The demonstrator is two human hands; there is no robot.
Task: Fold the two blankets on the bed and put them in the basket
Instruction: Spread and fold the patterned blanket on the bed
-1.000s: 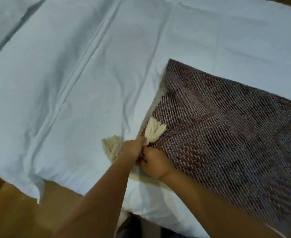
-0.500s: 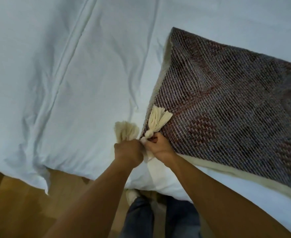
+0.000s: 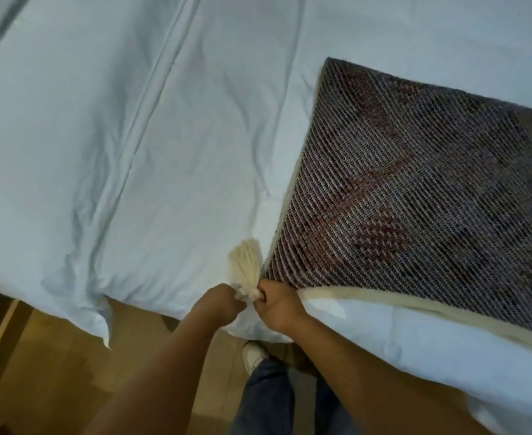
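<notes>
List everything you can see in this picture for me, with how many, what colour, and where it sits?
blanket: one, dark woven with reddish patches and a cream edge, lying flat on the right side of the bed, its near corner at the bed's edge.
tassel: one in view, cream, at the blanket's near corner, fanned out on the sheet.
bed sheet: one, white, wrinkled, covering the bed.
floor: wooden, brown, below the bed's near edge.
shoe: one, white, on the floor beside the bed.
trousers: dark blue, at the bottom centre.
left hand: closed at the base of the tassel.
right hand: closed on the blanket's corner.
</notes>
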